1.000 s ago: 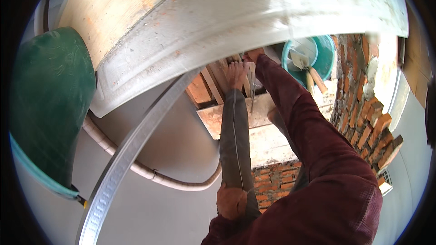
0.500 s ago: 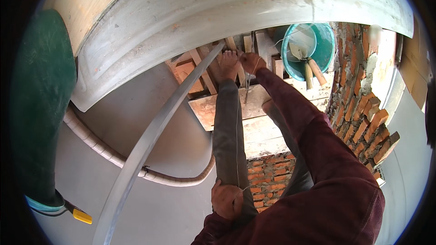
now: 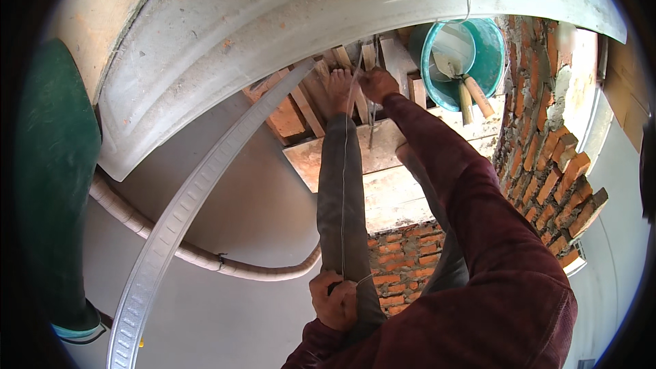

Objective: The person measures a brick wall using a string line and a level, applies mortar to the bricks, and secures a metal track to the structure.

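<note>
My left hand is curled into a fist at my trouser leg, closed on a thin pale string. The string runs up along the leg to my bare foot. Beside that foot, at the far end of my outstretched arm, my right hand is closed, its fingertips at the string's upper stretch. Blur hides exactly how they grip it. Left of my leg, a long slotted grey metal strip slants up toward the foot.
A teal bucket with wooden-handled tools stands right of my right hand. Wooden planks lie under my feet. A stepped brick wall rises at right. A large curved grey panel spans the top; a green shape hangs at left.
The string now runs straighter along my leg, and my left hand has turned slightly. The metal strip has swung left and shows its slotted face. The view has shifted a little.
</note>
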A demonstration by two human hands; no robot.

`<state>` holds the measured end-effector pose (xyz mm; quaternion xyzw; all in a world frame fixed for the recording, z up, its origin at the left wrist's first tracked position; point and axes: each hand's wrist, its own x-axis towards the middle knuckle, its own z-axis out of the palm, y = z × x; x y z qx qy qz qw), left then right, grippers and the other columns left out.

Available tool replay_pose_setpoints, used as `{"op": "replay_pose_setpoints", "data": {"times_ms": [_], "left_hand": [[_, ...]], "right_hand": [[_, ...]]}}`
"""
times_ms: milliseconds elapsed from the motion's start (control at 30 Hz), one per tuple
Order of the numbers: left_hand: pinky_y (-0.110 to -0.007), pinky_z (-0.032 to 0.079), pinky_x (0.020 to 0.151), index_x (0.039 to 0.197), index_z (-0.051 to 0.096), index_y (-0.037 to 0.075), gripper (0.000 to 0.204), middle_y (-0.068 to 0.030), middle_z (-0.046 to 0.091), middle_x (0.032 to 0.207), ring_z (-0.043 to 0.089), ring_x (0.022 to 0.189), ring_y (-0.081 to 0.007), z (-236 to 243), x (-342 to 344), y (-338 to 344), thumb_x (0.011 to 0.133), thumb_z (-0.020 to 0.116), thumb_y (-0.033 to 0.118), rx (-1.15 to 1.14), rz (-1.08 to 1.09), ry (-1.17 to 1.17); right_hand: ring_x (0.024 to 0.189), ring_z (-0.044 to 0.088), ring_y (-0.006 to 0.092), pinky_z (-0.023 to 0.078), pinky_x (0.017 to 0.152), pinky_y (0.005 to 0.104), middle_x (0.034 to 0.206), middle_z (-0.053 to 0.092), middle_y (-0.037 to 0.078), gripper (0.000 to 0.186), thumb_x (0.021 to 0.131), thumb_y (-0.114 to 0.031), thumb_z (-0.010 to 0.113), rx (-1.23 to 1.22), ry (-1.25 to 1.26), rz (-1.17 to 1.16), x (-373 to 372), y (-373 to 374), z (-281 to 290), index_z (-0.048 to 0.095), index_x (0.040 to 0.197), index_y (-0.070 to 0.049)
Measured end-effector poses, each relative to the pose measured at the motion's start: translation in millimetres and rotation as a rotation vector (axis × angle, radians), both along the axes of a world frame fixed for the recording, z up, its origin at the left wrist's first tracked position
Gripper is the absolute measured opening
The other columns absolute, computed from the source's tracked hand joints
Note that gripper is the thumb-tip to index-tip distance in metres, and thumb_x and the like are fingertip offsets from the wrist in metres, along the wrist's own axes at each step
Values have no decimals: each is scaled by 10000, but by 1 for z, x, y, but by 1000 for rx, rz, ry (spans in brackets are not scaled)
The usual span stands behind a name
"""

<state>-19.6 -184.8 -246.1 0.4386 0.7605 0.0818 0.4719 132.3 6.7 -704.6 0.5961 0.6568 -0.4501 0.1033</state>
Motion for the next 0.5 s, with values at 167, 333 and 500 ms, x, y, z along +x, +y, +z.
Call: {"op": "replay_pose_setpoints", "data": {"times_ms": [167, 333, 500], "left_hand": [[-456, 318, 1046, 866, 629, 78, 118, -145, 344, 1349, 347, 1279, -315, -8, -41, 84, 890, 550, 162, 399, 424, 160], [-487, 300, 1117, 1111, 525, 43, 275, -178, 236, 1476, 329, 1339, -309, -4, -75, 156, 1022, 420, 281, 619, 608, 120], [-463, 461, 1000, 1153, 516, 31, 356, -204, 412, 1354, 484, 1208, -307, 7, -105, 188, 1011, 441, 348, 774, 875, 114]], "right_hand": [[750, 571, 179, 465, 722, 321, 755, 599, 90, 291, 934, -312, 579, -160, 333, -325, 26, 12, 21, 650, 862, -39], [684, 547, 139, 443, 612, 304, 703, 562, 33, 235, 957, -265, 528, -197, 560, -544, 23, 19, 3, 591, 823, -83], [551, 523, 118, 408, 485, 268, 671, 557, 15, 197, 963, -244, 498, -534, 524, -870, 7, 39, 78, 568, 855, -95]]}}
